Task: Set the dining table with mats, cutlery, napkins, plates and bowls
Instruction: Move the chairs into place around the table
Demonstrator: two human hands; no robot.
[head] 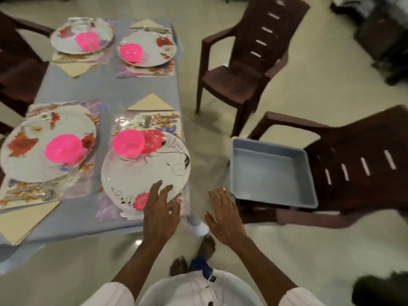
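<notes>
Two open hands — left hand (159,208) over round glossy plate (145,173).

On your right you have a dark brown plastic armchair (353,168) with a grey rectangular plastic tub (271,173) resting on its seat. A second matching armchair (249,62) stands beyond it, apart. Another brown chair (15,69) shows at your far left. Glossy cream floor (309,250) lies underneath; dark, blurred furniture (379,34) sits top right.

The single head-worn view looks steeply down and forward, close over the table (106,89) edge.
</notes>
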